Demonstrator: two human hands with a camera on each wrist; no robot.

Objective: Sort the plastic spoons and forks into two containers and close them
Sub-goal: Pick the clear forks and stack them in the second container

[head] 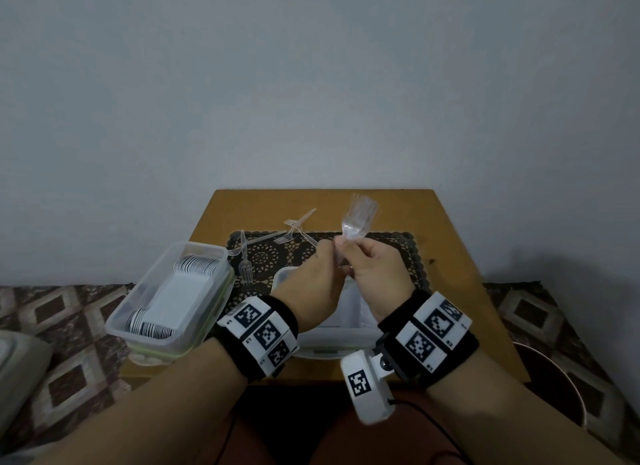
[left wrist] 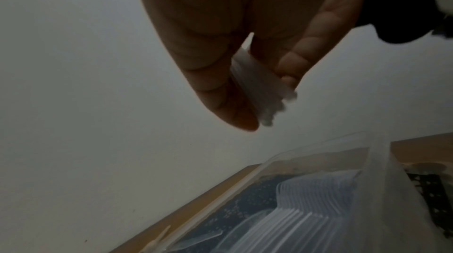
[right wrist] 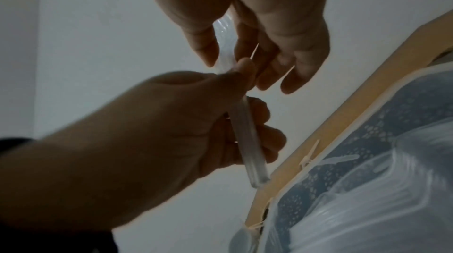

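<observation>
A stack of clear plastic forks (head: 360,215) stands upright, tines up, held by both hands above the table. My left hand (head: 323,253) grips the bundled handles (right wrist: 245,141); in the left wrist view its thumb (left wrist: 232,106) and fingers pinch the handle ends (left wrist: 264,98). My right hand (head: 349,248) pinches the stack just below the tines. Under the hands sits an open clear container (head: 332,336) with nested forks (left wrist: 318,208) inside. At the left, another open container (head: 117,322) holds rows of white spoons (head: 194,263).
Several loose clear forks (head: 294,229) lie on the dark lace mat (head: 391,253) behind the hands, one (head: 245,263) beside the spoon container. The small wooden table (head: 450,256) stands against a plain wall, with patterned fabric (head: 69,360) on both sides.
</observation>
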